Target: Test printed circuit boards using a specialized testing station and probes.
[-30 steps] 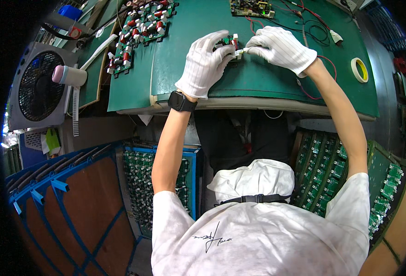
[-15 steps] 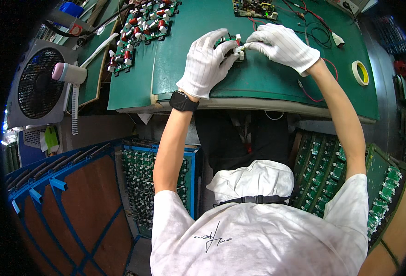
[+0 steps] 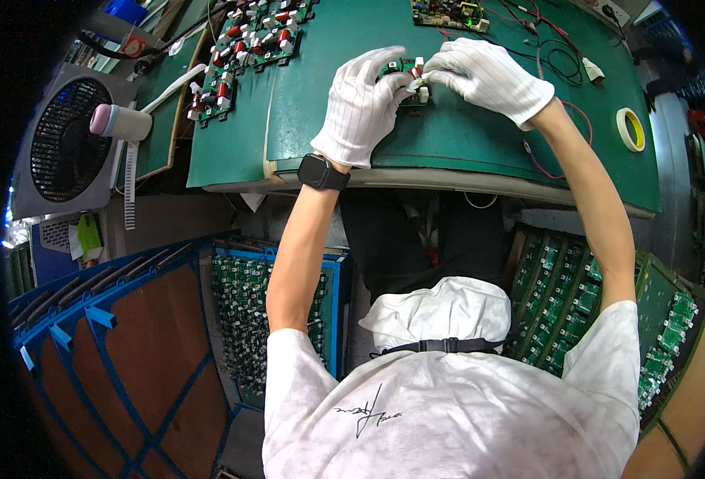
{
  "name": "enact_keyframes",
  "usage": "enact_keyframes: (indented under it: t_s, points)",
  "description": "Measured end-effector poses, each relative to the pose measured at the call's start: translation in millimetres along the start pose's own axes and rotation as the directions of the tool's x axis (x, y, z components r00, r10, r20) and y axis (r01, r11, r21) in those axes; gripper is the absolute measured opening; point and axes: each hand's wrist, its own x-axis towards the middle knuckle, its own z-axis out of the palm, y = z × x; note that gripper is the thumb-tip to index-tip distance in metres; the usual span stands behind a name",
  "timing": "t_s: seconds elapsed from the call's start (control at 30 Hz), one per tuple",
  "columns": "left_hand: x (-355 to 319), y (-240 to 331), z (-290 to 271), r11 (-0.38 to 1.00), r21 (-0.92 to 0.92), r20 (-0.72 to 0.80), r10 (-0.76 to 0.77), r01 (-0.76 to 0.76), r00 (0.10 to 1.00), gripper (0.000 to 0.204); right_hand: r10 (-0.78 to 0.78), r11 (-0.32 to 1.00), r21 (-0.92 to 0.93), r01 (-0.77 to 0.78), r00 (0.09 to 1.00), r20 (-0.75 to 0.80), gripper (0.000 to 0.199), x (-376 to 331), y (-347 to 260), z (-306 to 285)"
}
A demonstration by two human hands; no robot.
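Observation:
A small green circuit board (image 3: 419, 64) with red and white parts is partly hidden by my gloved fingers. My left hand (image 3: 359, 110), in a white striped glove, is closed on the board's left side, thumb and fingers pinching near its middle. From the right, my right hand (image 3: 486, 81), gloved the same way, meets it with fingertips pinched together at the board's right edge. Whatever small piece lies between those right fingertips is too hidden to name. Both hands are just above the green table mat (image 3: 328, 40).
Similar circuit boards (image 3: 240, 52) stand in a row at the far left. A larger board (image 3: 450, 12) with wires lies at the back, beside a white plug (image 3: 593, 70). A tape roll (image 3: 630, 129) lies right; a fan (image 3: 69, 144) stands left. Board-filled racks (image 3: 268, 319) flank me.
The left hand has shifted slightly right with the board. The right fingertips have moved a little up and closer in against it, and more of the board's upper part shows.

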Motion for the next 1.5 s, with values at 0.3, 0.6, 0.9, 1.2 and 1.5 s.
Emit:
enact_keyframes:
  t_s: [0.3,0.6,0.9,1.2,1.5]
  points:
    - [4,6,-4,0.997,0.018,0.049,-0.075,0.074,0.996,0.034,0.059,0.998,0.002,-0.059,0.998,-0.038,0.032,-3,-8,-35]
    - [17,116,8,0.988,-0.126,0.208,0.118,-0.093,0.971,0.035,0.604,0.744,-0.381,-0.549,0.796,0.033,0.050,-117,85,-77]
    - [43,176,67,0.993,-0.089,0.483,0.110,-0.076,0.869,0.016,0.751,0.654,-0.256,-0.711,0.650,0.113,0.064,-111,93,-48]
    - [20,168,34,0.998,-0.030,0.459,0.068,-0.061,0.886,0.006,0.679,0.200,0.826,-0.527,0.682,0.270,0.029,-127,73,-75]
    - [3,76,-41,0.992,-0.084,-0.228,-0.114,0.097,0.967,0.035,0.658,0.037,0.990,0.135,0.742,-0.126,0.038,-146,7,-79]
